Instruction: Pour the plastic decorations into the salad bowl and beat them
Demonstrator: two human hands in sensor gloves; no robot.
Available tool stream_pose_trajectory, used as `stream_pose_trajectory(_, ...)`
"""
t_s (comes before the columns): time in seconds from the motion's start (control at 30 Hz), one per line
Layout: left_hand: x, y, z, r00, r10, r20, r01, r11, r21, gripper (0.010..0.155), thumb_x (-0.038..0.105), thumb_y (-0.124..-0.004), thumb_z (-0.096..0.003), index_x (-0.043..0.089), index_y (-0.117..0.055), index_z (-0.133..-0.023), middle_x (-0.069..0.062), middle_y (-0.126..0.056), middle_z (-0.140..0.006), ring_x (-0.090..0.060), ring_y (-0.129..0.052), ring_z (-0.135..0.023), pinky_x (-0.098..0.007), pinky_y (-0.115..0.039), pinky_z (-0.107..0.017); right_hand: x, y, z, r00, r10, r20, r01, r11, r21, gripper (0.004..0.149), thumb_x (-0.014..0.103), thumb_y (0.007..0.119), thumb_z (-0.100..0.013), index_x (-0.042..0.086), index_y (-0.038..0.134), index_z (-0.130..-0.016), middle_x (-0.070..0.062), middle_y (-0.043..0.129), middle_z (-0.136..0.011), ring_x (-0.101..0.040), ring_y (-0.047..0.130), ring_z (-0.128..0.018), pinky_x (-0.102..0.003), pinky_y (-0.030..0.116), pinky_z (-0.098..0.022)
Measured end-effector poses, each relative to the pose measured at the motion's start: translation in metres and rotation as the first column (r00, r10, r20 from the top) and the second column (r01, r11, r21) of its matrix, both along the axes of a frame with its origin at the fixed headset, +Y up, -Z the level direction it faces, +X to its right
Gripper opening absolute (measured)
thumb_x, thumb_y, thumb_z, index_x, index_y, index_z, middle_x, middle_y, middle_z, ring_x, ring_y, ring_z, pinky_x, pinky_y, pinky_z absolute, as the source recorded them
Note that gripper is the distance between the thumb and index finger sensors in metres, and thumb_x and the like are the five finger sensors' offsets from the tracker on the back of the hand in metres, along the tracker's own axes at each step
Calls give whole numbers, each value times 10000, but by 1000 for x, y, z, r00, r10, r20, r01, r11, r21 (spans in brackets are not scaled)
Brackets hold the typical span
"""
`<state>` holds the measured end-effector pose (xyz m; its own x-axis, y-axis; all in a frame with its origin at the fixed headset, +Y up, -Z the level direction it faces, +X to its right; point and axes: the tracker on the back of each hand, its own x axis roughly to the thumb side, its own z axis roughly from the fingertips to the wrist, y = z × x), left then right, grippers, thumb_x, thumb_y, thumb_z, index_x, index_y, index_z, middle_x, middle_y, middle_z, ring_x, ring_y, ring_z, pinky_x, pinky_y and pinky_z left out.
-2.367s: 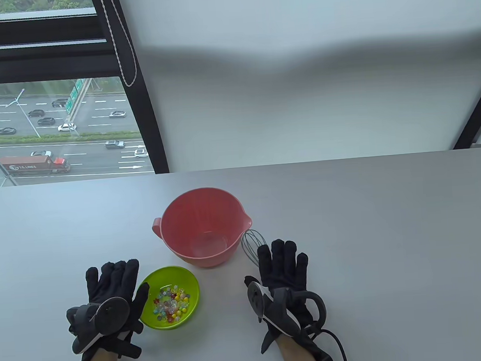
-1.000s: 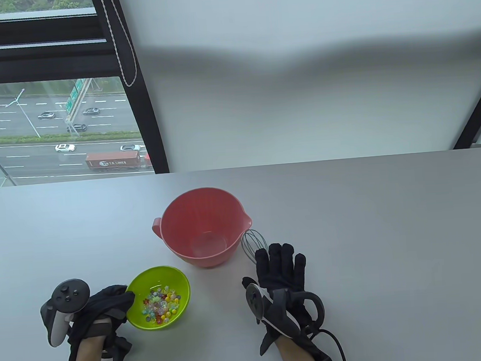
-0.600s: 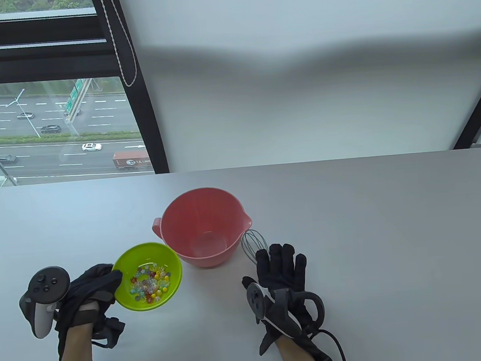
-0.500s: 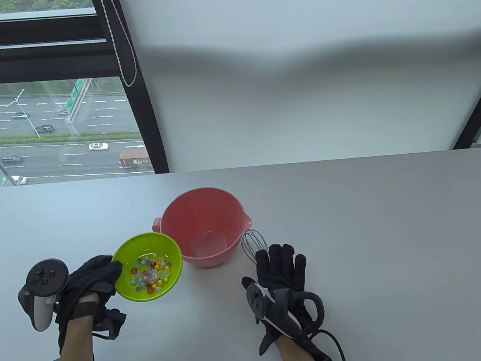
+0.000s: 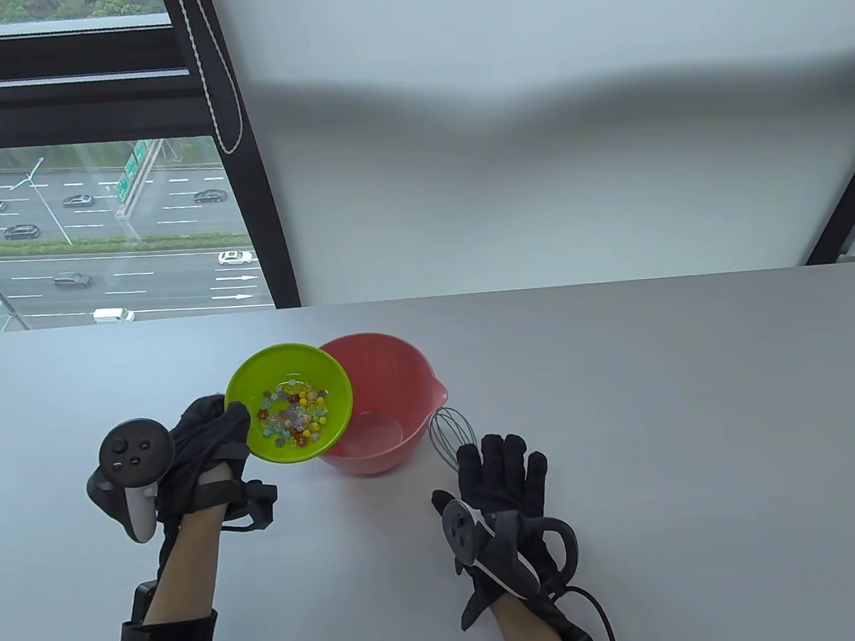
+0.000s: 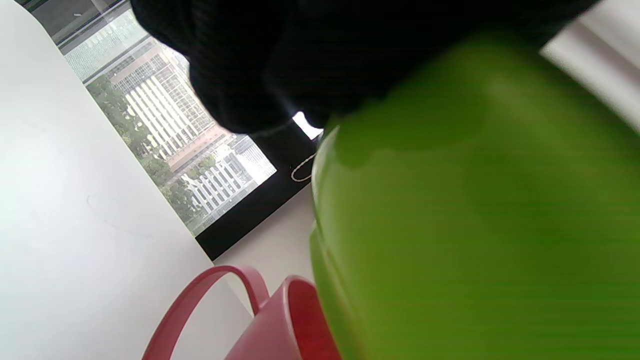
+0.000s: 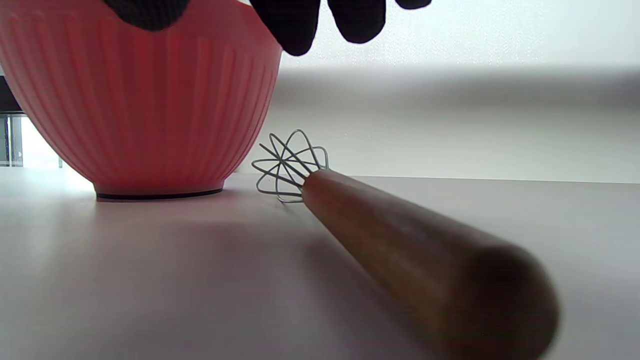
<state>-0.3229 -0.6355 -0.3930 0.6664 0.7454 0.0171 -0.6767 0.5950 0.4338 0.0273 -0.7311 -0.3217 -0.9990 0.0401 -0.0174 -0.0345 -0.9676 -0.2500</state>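
While my right hand (image 5: 503, 476) lies flat with fingers straight over the whisk (image 7: 400, 235), holding nothing, the whisk's wooden handle rests on the table (image 5: 697, 404), its wire head just beside the pink salad bowl (image 5: 395, 381); my left hand (image 5: 205, 442) grips the rim of the green bowl (image 5: 241, 377), raised and overlapping the salad bowl's left rim; the plastic decorations (image 5: 293, 414) sit inside the green bowl; beyond the table's far edge I see a window (image 5: 99, 226).
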Motion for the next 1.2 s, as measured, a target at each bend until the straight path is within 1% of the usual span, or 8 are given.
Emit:
stream_pose_trajectory(0.27,39,5,-10,971,-227,-78,235,965,113,448,395,-891,-466,24,-885,-718,46,-973,-255,-171,-1020,-469,-503,-671,-685,1,0,1,1000,-11,0,11,1000,-19,728,711,560,-539,300,492,-1136,-50,410,-1212,-376,330,-1091,-581,184,-760)
stream_pose_trajectory(0.47,65,7,-4,869,-470,-156,496,824,273,443,388,-897,-462,31,-877,-723,43,-971,-261,-166,-1018,-479,-496,-670,-690,1,1,0,1000,-12,-1,12,1000,-16,727,711,559,-539,300,492,-1136,-49,414,-1212,-376,331,-1091,-580,182,-760)
stream_pose_trajectory(0.63,87,6,6,712,-662,-233,689,598,408,440,389,-886,-469,41,-859,-736,49,-966,-274,-153,-1010,-493,-482,-659,-703,1,1,0,1000,-10,-2,9,1000,-13,727,711,557,-541,300,492,-1136,-52,413,-1212,-376,330,-1091,-579,178,-759)
stream_pose_trajectory(0.77,111,9,22,485,-804,-344,819,280,501,439,386,-866,-483,44,-830,-757,53,-959,-285,-145,-1002,-505,-468,-647,-715,1,1,0,1000,-10,-4,10,1000,-8,728,710,558,-541,297,493,-1136,-50,414,-1211,-377,331,-1090,-578,174,-757)
stream_pose_trajectory(0.83,119,10,27,404,-829,-386,840,170,515,439,387,-862,-486,48,-824,-762,57,-958,-289,-140,-999,-510,-462,-645,-717,1,1,0,1000,-11,-4,11,1000,-7,726,711,559,-540,299,495,-1136,-52,415,-1211,-379,332,-1089,-578,173,-757)
stream_pose_trajectory(0.93,125,11,32,354,-839,-414,841,93,532,439,381,-863,-486,47,-820,-766,51,-959,-290,-141,-998,-514,-460,-642,-719,1,1,0,1000,-11,-4,11,1000,-6,725,710,559,-541,299,495,-1135,-50,415,-1211,-378,332,-1090,-578,170,-756)
stream_pose_trajectory(1.1,125,11,33,358,-838,-411,838,94,538,439,380,-862,-485,48,-816,-770,51,-959,-290,-136,-998,-518,-456,-643,-721,1,1,0,1000,-14,-2,14,1000,-8,724,709,560,-541,299,496,-1135,-51,415,-1211,-378,328,-1090,-578,165,-755)
stream_pose_trajectory(1.2,115,14,32,432,-818,-380,826,190,530,441,386,-860,-485,54,-816,-772,59,-959,-290,-128,-1001,-517,-455,-647,-720,1,0,0,1000,-16,-1,16,1000,-8,726,708,560,-541,295,497,-1135,-54,415,-1211,-379,328,-1089,-579,164,-754)
